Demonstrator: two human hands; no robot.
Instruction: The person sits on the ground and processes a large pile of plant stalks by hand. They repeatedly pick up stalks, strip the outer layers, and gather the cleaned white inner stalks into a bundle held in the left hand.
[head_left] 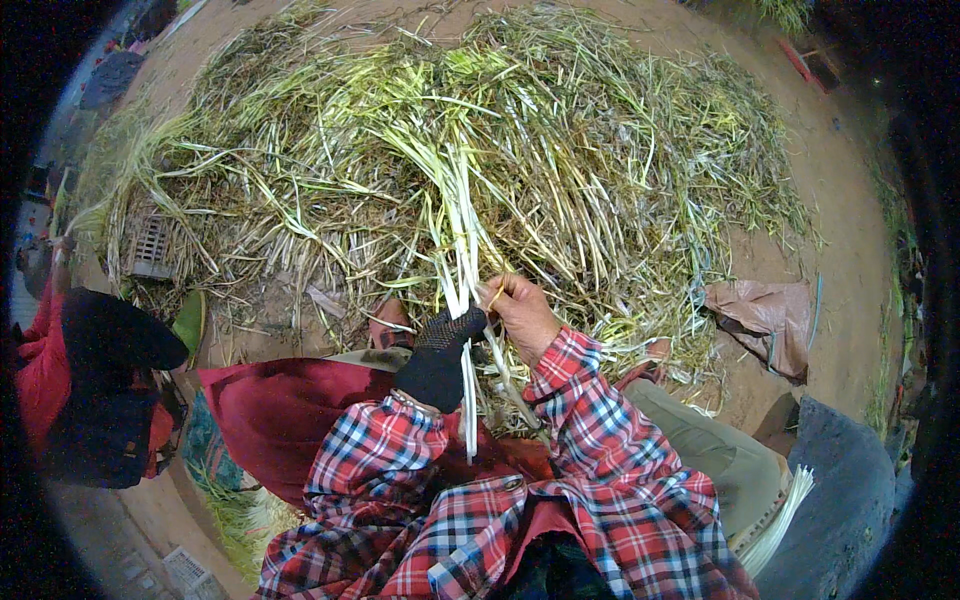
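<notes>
The gloved left grip [440, 352] is wrapped round pale stalks [462, 225]; just beside it, the bare right grip [524, 314] pinches a strip [507, 374] at the near edge of the heap [590, 170].

Quantities are: left hand [442, 350], one; right hand [524, 314], one; held stalk bunch [461, 235], one; stalk heap [610, 150], one; slotted crate [151, 246] at the heap's left edge, one; brown sheet [765, 312] near its lower-right edge, one.
</notes>
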